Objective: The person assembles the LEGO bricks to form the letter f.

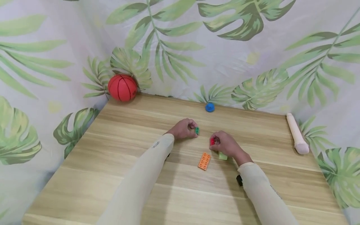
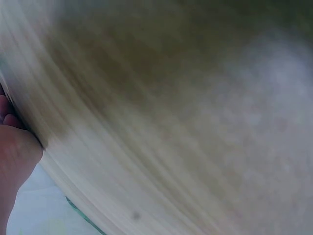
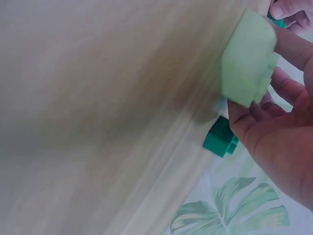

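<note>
Thumb and fingers of my left hand (image 1: 185,128) pinch a small green toy brick (image 1: 197,130). My right hand (image 1: 225,144) pinches a red toy brick (image 1: 212,142), mostly covered by the fingers. Below the right palm is a pale green brick (image 1: 222,156); the right wrist view shows this pale green brick (image 3: 248,61) large beside the fingers, and whether they touch it I cannot tell. Another green brick (image 3: 221,137) lies on the tabletop near that hand. An orange brick (image 1: 204,161) lies studs up between the forearms. Only part of the left hand (image 2: 17,156) enters the left wrist view.
On the wooden table (image 1: 112,156), a red ball (image 1: 122,87) sits at the back left corner. A round blue object (image 1: 209,107) lies by the back edge. A pale pink microphone-shaped object (image 1: 297,134) lies at the right. A leaf-patterned curtain (image 1: 174,37) hangs behind.
</note>
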`<state>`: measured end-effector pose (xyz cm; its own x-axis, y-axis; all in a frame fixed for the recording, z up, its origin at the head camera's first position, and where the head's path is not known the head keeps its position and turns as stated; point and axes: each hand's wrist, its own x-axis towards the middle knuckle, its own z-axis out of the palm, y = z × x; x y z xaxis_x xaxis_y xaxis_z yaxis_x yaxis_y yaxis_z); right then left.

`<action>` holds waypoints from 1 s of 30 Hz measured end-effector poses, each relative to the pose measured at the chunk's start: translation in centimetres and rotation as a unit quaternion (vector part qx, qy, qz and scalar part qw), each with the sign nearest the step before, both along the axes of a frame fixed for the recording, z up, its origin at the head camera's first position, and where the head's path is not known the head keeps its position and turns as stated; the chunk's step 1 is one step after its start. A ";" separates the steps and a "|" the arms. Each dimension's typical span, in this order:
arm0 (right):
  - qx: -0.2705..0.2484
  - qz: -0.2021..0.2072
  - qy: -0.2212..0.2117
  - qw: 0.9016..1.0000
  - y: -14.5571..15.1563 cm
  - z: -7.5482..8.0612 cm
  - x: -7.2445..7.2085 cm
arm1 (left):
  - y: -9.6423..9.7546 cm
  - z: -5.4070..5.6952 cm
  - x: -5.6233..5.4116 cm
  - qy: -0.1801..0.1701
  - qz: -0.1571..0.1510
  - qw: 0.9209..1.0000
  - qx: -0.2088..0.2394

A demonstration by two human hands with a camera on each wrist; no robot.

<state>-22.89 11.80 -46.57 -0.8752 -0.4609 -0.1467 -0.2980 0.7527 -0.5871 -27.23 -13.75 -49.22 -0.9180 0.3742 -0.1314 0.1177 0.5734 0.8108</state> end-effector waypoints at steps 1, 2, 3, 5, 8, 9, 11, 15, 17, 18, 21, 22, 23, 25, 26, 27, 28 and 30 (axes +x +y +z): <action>0.001 0.004 0.004 1.000 -0.3 0.1 -0.1 | -0.1 0.0 0.0 0.000 0.000 1.000 0.000; -0.001 0.006 0.004 1.000 -0.6 0.2 -0.2 | -0.1 0.0 0.1 0.000 0.001 1.000 0.001; -0.005 0.005 0.005 1.000 -1.0 0.5 -0.4 | -0.2 0.1 0.0 0.001 0.002 1.000 0.001; -0.013 0.002 0.005 1.000 -1.9 1.0 -0.7 | -0.3 0.2 0.0 0.001 0.002 1.000 0.001; -0.029 -0.004 0.004 1.000 -3.4 1.6 -1.3 | -0.4 0.4 0.0 0.001 0.000 1.000 0.001; -0.035 -0.006 0.006 0.999 -3.9 1.7 -1.5 | -0.4 0.4 0.0 0.003 -0.003 1.000 0.001; -0.050 -0.015 0.009 0.999 -4.7 1.7 -1.7 | -0.4 0.4 0.1 0.003 -0.006 1.000 0.005; -0.074 -0.036 0.020 0.996 -6.0 1.4 -2.1 | -0.4 0.2 0.4 0.012 -0.002 1.000 0.012; -0.082 -0.043 0.027 0.995 -6.0 0.9 -2.2 | -0.1 0.1 0.4 0.016 -0.003 1.000 0.009; -0.087 -0.045 0.029 0.995 -6.0 0.6 -2.2 | 0.0 0.0 0.5 0.018 -0.004 1.000 0.007; -0.101 -0.048 0.028 0.993 -6.0 0.0 -2.3 | 0.2 -0.2 0.5 0.026 -0.008 1.000 -0.002; -0.104 -0.048 0.025 0.993 -6.0 -0.1 -2.3 | 0.2 -0.2 0.5 0.028 -0.010 1.000 -0.005; -0.108 -0.049 0.024 0.993 -6.0 -0.3 -2.3 | 0.2 -0.1 0.5 0.029 -0.010 1.000 -0.007; -0.119 -0.052 0.023 0.991 -6.1 -0.3 -2.3 | 0.1 -0.1 0.5 0.036 -0.007 0.999 -0.013; -0.125 -0.054 0.025 0.990 -6.2 -0.3 -2.3 | 0.0 0.0 0.5 0.039 -0.006 0.999 -0.016; -0.130 -0.055 0.027 0.990 -6.2 -0.3 -2.3 | 0.0 0.0 0.5 0.042 -0.005 0.999 -0.020; -0.134 -0.056 0.030 0.989 -6.2 -0.3 -2.3 | 0.0 0.1 0.5 0.041 -0.003 0.999 -0.019; -0.141 -0.058 0.037 0.988 -6.3 -0.4 -2.4 | 0.0 0.2 0.5 0.039 -0.001 0.999 -0.020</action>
